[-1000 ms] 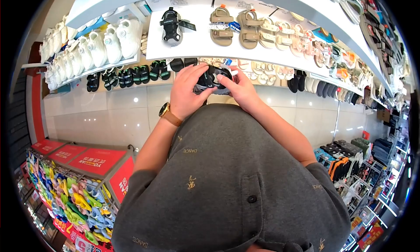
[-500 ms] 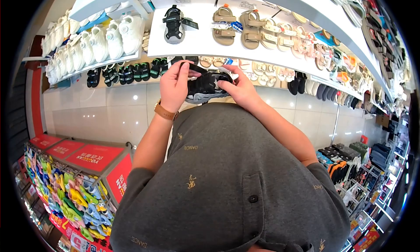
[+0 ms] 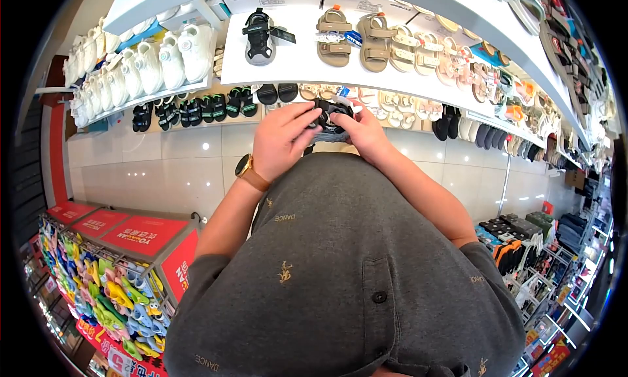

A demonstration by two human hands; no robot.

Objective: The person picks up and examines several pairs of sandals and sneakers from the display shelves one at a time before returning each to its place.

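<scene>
A black sandal with a grey sole (image 3: 332, 138) is held just above my belly, partly covered by my fingers. My right hand (image 3: 364, 129) grips its right end, the thumb lying over the upper. From the left, my left hand (image 3: 282, 138) reaches over the sandal, with its fingers together on the strap area; the strap itself is mostly hidden. On the white shelf ahead stands a similar black sandal with a tag (image 3: 260, 40). Tan sandals (image 3: 335, 40) stand to its right.
A white shelf (image 3: 294, 69) crosses in front, close beyond my hands. White shoes (image 3: 147, 69) line a rack at left. Black sandals (image 3: 212, 108) sit on the lower shelf. A red-topped bin (image 3: 144, 233) with colourful slippers stands at lower left.
My left hand has moved right and folded the black strap it was holding up over the sandal. The sandal is turned and more covered. My right hand keeps its grip, shifted slightly right.
</scene>
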